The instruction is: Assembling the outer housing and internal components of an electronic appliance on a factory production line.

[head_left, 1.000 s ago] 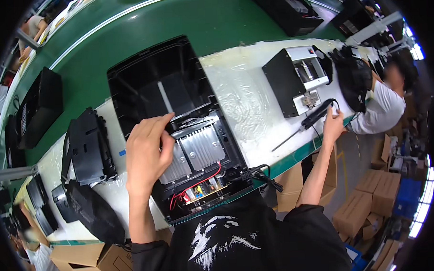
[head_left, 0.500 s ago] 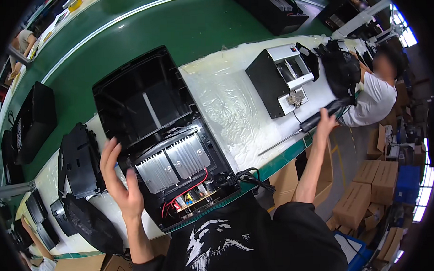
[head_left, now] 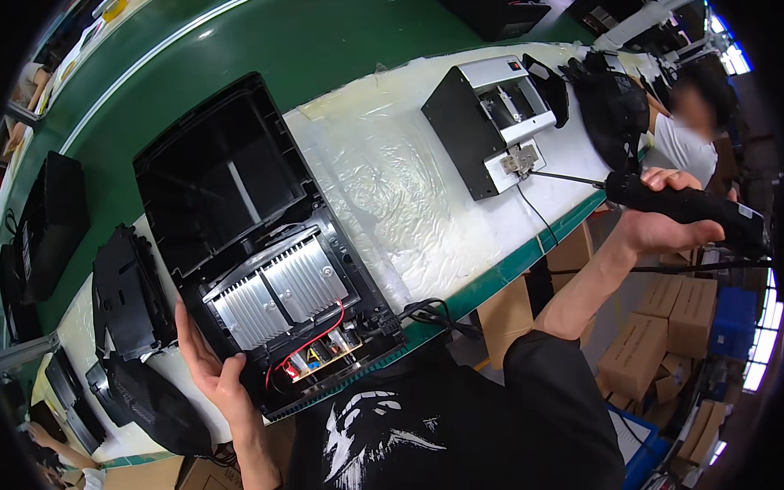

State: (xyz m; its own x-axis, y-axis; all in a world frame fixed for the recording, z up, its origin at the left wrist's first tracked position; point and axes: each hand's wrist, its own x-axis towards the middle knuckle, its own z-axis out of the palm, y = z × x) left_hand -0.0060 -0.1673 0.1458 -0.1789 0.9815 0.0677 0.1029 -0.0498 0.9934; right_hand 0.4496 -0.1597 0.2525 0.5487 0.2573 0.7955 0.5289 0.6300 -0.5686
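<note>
In my raised right hand (head_left: 663,229) is a black electric screwdriver (head_left: 721,214), fingers wrapped round its body. Its long thin bit points left, with the tip at the metal outlet of a black and silver screw feeder (head_left: 466,130). My left hand (head_left: 220,381) grips the left edge of an opened black plastic case (head_left: 209,195), thumb on the rim and fingers along the outside. Inside the case's near half are finned silver heat sinks (head_left: 277,292), a red wire and a small circuit board (head_left: 327,355). A black cable (head_left: 433,313) trails from its right side.
Black plastic panels (head_left: 130,289) and a dark mesh cover (head_left: 156,409) lie to the left. Beyond the film-covered bench (head_left: 390,185) runs a green surface (head_left: 333,40) bearing black cases. A co-worker (head_left: 686,144) is at the right. Cardboard boxes (head_left: 633,353) stand below.
My right hand has lifted the screwdriver off the bench and brought its bit to the screw feeder. My left hand has come down onto the case's edge. The view has shifted slightly.
</note>
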